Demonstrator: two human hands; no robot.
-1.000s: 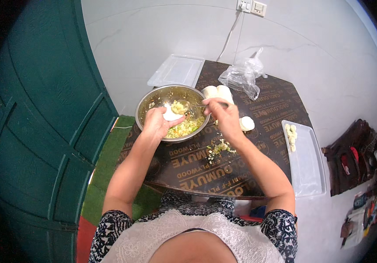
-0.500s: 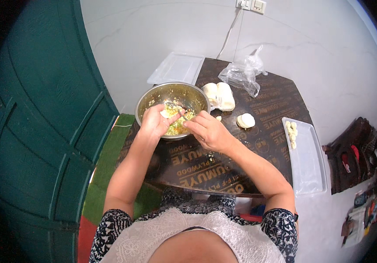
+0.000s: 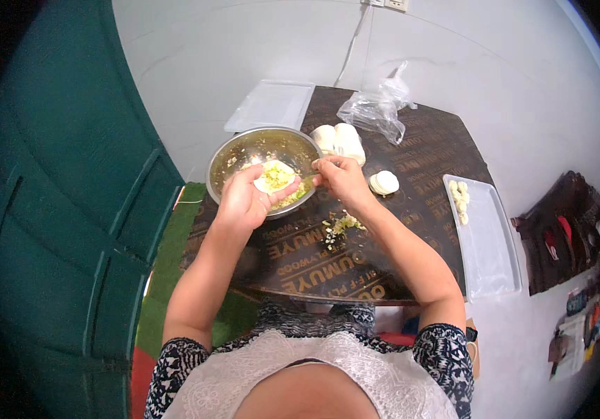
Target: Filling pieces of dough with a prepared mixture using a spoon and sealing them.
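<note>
A round white dumpling wrapper [image 3: 275, 177] rests across the palm and fingers of my left hand [image 3: 241, 202], with yellow-green chopped filling heaped in its middle. Beneath and behind it stands the steel mixing bowl [image 3: 243, 146], holding more of that filling. My right hand [image 3: 345, 183] is closed around a thin metal utensil that looks like a spoon [image 3: 306, 177]; its far end is hard to make out near the wrapper. To the right of this hand, a short stack of round wrappers [image 3: 384, 183] sits on the table.
Wrapped rolls of white wrappers [image 3: 342, 142] stand beside the bowl. Spilled filling [image 3: 342, 224] lies on the dark table [image 3: 422, 237]. At right, a translucent tray [image 3: 490, 244] carries several small dumplings [image 3: 460, 201]. Behind are another flat tray [image 3: 271, 105] and a crumpled plastic bag [image 3: 377, 110].
Filling now covers the middle of the wrapper. My right hand has drawn slightly away to the right with the utensil. The spilled filling on the table shows larger than before.
</note>
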